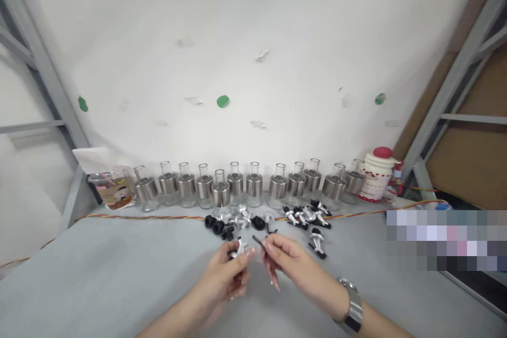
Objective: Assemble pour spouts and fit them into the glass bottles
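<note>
My left hand [227,274] grips a small silver spout cap [240,247] above the grey table [99,274]. My right hand [287,259], with a metal watch [352,309] on its wrist, pinches a thin black tube [258,241] whose tip points toward the cap. The two hands are almost touching. Just beyond them lie loose black rubber stoppers [216,225] and several silver-and-black spout caps [307,217]. A row of glass bottles with steel collars [235,185] stands along the wall.
A red-lidded white jar [378,177] stands at the right end of the row, a clear plastic box [113,187] at the left end. A red-yellow twisted wire [150,217] runs along the table's back. Grey shelf frames flank both sides.
</note>
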`<move>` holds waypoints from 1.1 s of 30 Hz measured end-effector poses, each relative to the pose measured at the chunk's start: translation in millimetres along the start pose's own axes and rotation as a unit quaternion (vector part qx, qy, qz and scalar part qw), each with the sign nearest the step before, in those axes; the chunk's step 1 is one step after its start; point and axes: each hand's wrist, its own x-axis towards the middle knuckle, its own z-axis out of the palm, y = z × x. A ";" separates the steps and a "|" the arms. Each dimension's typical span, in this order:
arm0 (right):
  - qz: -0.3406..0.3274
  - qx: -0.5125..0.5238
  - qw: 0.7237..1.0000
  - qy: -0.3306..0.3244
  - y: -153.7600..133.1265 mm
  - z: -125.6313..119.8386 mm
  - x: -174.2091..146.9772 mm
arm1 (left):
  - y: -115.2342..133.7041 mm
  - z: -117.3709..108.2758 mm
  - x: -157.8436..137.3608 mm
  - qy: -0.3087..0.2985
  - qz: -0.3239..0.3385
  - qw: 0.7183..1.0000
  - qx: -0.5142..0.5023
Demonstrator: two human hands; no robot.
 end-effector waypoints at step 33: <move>-0.166 -0.509 0.843 -0.044 -17.2 1.9 -20.8 | 4.5 -4.6 -10.2 -0.173 -0.109 0.979 -0.021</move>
